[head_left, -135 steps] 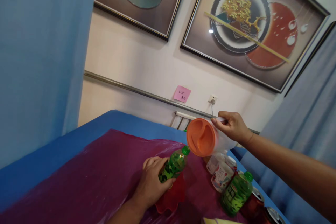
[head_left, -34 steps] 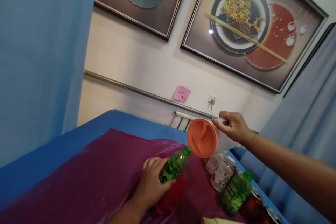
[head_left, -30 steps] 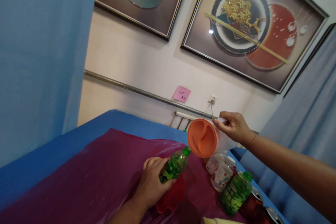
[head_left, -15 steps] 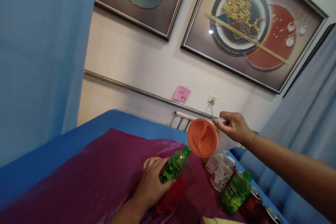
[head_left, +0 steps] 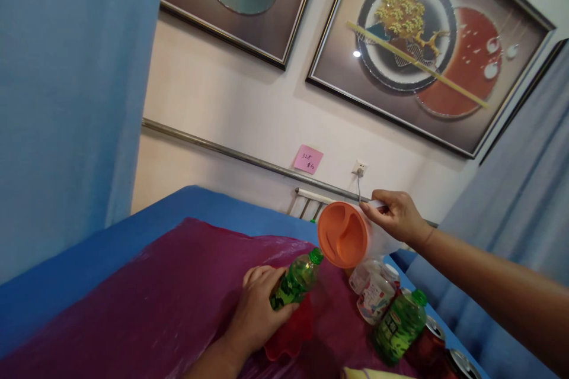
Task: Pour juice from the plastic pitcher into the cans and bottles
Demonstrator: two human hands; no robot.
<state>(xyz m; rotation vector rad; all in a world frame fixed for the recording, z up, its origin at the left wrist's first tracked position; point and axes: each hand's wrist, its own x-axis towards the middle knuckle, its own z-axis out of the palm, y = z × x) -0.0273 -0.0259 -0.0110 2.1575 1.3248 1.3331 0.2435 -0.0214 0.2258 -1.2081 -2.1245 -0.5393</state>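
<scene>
Right hand [head_left: 395,213]: at 4 o'clock in my view; I have its fingers curled firmly on the white handle [head_left: 377,204] of an orange-faced jug [head_left: 342,234].
Jug: held up in the air, tipped so the round orange face with its curving divider looks back at my camera; the body behind is pale and see-through.
Left hand [head_left: 262,311]: at 6 o'clock, wrapped round a green bottle [head_left: 293,284].
Bottle tilt: leaning between 1 and 2 o'clock, green cap [head_left: 316,256] near the jug's rim; from here I cannot tell if they touch. My hand hides the base.
Red dish [head_left: 291,334]: wavy-edged, at 6 o'clock from the held bottle, partly covered by my left hand.
Row of containers: clear jars [head_left: 376,302] at 5 o'clock from the jug, then a second green bottle [head_left: 398,328], then red cans [head_left: 424,346] at 4 o'clock from that.
Purple sheet [head_left: 178,284]: glossy, spreading toward 8 o'clock.
Pink note [head_left: 308,159]: on the wall, 11 o'clock from the jug.
</scene>
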